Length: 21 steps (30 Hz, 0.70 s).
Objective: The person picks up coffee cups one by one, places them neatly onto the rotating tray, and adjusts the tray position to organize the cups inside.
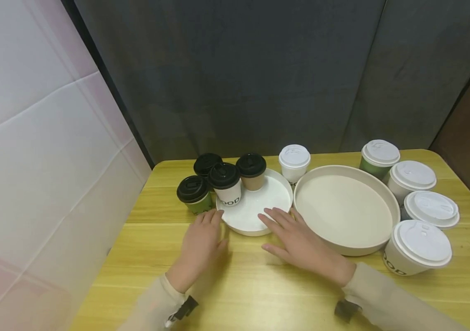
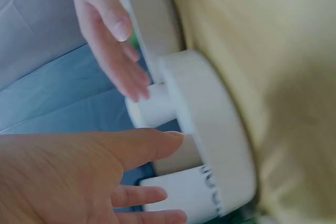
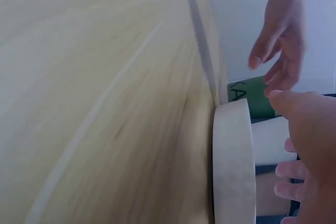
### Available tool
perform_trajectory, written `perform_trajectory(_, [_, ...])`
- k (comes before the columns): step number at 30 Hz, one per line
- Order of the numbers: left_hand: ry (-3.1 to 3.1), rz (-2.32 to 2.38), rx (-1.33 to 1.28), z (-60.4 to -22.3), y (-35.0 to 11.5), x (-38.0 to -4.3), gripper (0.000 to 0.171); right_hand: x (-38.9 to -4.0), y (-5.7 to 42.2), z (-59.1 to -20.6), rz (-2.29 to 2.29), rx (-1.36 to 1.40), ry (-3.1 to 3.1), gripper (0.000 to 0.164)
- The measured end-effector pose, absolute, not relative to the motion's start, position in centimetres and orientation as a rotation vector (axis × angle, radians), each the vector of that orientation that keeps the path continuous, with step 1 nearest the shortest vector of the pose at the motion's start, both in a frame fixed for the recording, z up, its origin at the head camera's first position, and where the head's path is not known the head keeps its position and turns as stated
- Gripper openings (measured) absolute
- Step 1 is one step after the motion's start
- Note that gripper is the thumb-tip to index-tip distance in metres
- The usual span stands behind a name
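A round white tray [image 1: 246, 219] lies in front of me. On it stand a white paper cup [image 1: 230, 195] with a black lid and a brown cup [image 1: 253, 183], also black-lidded. My left hand [image 1: 201, 241] is by the tray's near left edge, fingertips close to a green cup [image 1: 198, 205] with a black lid. Over the tray's near right rim reaches my right hand [image 1: 301, 241], fingers spread. Neither hand holds anything. In the left wrist view, the left hand [image 2: 68, 171] has its thumb straight, level with the tray rim [image 2: 223, 129].
A larger cream tray [image 1: 346, 207] sits right beside the white one. Several white-lidded cups, one of them a big one [image 1: 421, 246], line its right side. Behind stands a white-lidded cup [image 1: 294, 161]; another black lid [image 1: 206, 162] shows at the back left.
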State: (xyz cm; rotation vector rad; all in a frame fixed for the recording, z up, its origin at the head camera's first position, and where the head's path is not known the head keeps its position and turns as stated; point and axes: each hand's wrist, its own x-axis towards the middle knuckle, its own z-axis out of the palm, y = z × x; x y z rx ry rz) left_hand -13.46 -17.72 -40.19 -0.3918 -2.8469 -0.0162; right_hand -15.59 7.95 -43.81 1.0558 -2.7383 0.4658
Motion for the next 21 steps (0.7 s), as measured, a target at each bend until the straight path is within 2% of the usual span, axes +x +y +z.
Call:
perform_trajectory(10, [-2.788, -0.127, -0.323, -36.3, -19.0, -14.7, 0.058, -16.3, 5.5, -42.1, 0.957, 1.051, -2.729, 0.065])
perform_trajectory(21, [-2.735, -0.115, -0.258, -33.9, -20.6, -16.6, 0.065, -17.5, 2.2, -40.8, 1.477, 1.054, -2.710, 0.064])
